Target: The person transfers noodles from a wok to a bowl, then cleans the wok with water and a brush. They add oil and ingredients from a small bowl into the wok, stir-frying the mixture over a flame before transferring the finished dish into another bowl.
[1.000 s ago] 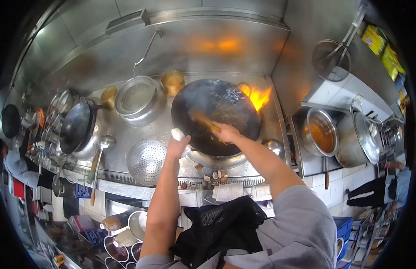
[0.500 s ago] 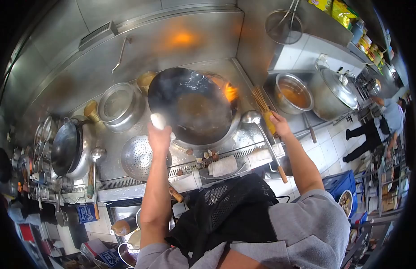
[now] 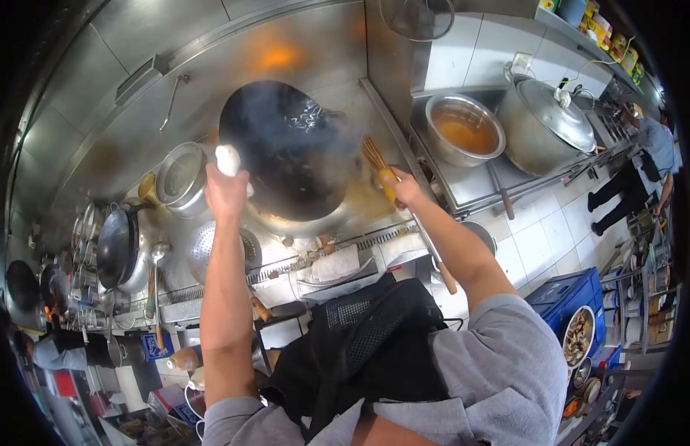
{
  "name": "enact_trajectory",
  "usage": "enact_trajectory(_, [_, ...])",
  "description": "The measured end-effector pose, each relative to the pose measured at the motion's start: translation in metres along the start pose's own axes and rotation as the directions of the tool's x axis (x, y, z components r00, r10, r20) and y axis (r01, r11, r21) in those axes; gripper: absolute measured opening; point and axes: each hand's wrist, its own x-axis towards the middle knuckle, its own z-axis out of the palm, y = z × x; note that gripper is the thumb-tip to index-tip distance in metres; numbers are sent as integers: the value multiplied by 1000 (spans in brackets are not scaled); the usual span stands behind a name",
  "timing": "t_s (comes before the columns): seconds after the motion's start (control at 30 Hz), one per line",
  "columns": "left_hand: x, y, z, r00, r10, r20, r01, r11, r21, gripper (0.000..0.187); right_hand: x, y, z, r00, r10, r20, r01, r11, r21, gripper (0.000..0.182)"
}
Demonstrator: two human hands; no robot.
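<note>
My left hand (image 3: 226,196) is closed on a folded white cloth (image 3: 227,159) at the left rim of a large black wok (image 3: 274,160). The wok leans down to its right over the burner, steam rising from it, with wet streaks on its dark inside. My right hand (image 3: 406,189) grips a bamboo wok brush (image 3: 384,178) by its yellow-wrapped handle, bristles pointing up beside the wok's right edge. Under the right forearm a ladle (image 3: 439,266) shows only its shaft and wooden handle; its bowl is hidden.
Right of the stove are a metal pot of orange-brown liquid (image 3: 465,135) and a big lidded pot (image 3: 542,123). On the left stand a perforated strainer (image 3: 204,251), a metal basin (image 3: 183,178) and a second wok (image 3: 116,247). A co-worker (image 3: 642,163) stands far right.
The wok, which held some liquid over a visible flame, has tipped further, and more steam hangs over it. The brush has come closer to the wok. The camera view has shifted.
</note>
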Motion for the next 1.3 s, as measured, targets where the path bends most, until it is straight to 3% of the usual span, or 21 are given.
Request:
enact_trajectory(0.07, [-10,25,-4,999,41,-20,-41,999,6,54,16,-5,4,999,-30,26,29,999,34,52])
enact_trajectory(0.13, [-21,43,-1,996,87,-12,-87,996,35,56,23,-16,8,976,38,212,-81,977,198,42])
enact_trajectory(0.23, [-46,65,3,975,223,-2,-221,969,107,60,30,-17,24,955,104,277,-170,959,227,36])
enact_trajectory(0.4, [-89,48,7,941,316,119,-334,922,196,72,13,-5,37,962,102,253,-196,903,383,38])
enact_trajectory(0.57, [-58,24,3,990,140,18,-141,988,58,60,23,-17,2,955,74,288,-161,942,294,39])
enact_trajectory(0.67, [-12,-38,16,999,41,-18,-41,999,24,53,26,-10,-26,949,10,316,-106,952,289,45])
enact_trajectory(0.77, [-6,-122,59,991,-126,-33,115,964,-238,55,23,49,-45,948,-110,299,13,951,309,61])
enact_trajectory(0.83, [-26,-162,99,954,-298,-22,257,856,-449,44,-24,64,-54,926,69,370,-166,957,237,73])
enact_trajectory(0.87, [-42,-163,120,916,-401,-1,341,782,-522,34,-50,52,-60,867,262,424,-289,957,0,71])
enact_trajectory(0.93, [-63,-146,154,852,-477,217,524,757,-391,32,-34,130,-29,936,-48,349,27,998,65,70])
enact_trajectory(0.97, [-76,-135,174,882,-412,229,468,718,-514,43,-46,120,-23,932,62,356,-71,997,12,70])
enact_trajectory(1.0, [-90,-126,190,910,-344,231,409,662,-628,55,-42,130,-17,927,75,368,-82,997,5,70])
enact_trajectory(1.07, [-107,-110,189,838,-238,491,527,584,-617,54,-31,167,-18,936,-83,343,204,920,-334,69])
enact_trajectory(1.1, [-117,-122,200,841,-173,513,479,680,-556,53,-38,159,-28,926,29,375,121,921,-371,67])
enact_trajectory(1.17, [-146,-118,199,792,-110,600,428,801,-418,51,-58,145,-55,935,92,341,38,934,-356,63])
enact_trajectory(1.2, [-156,-128,207,736,57,675,359,812,-460,55,-68,150,-67,975,17,222,77,911,-405,59])
enact_trajectory(1.23, [-167,-129,214,705,31,708,315,881,-353,63,-77,152,-78,984,55,171,-11,970,-244,52])
enact_trajectory(1.27, [-178,-131,221,676,4,737,261,934,-243,71,-88,153,-90,984,157,82,-139,972,-188,51])
enact_trajectory(1.3, [-189,-142,231,648,3,761,236,950,-204,79,-97,165,-96,992,126,7,-121,969,-217,49])
